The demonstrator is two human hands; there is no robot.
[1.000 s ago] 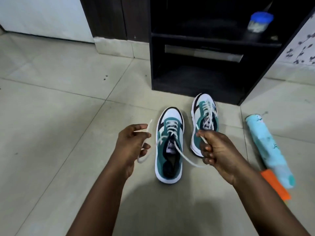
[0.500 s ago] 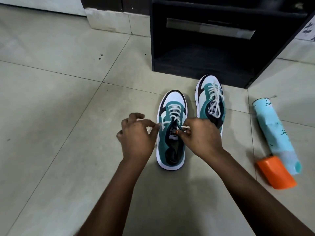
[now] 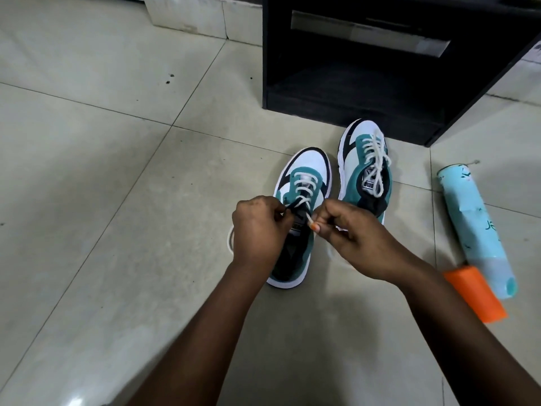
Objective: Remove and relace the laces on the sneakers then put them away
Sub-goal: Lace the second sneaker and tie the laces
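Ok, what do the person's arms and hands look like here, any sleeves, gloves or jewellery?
Both forearms are bare as far as the frame shows: no sleeves in view. The left hand and right hand wear no gloves, and no rings, watch or bracelets are visible. One nail on the right hand carries orange polish.

Glossy pale tiled floor [image 3: 102, 171]. At centre, two teal-and-white laced sneakers [image 3: 364, 168]; upper right, black wooden shelf unit [image 3: 380, 92]; far right, light-blue folded umbrella [image 3: 471, 224], orange handle.
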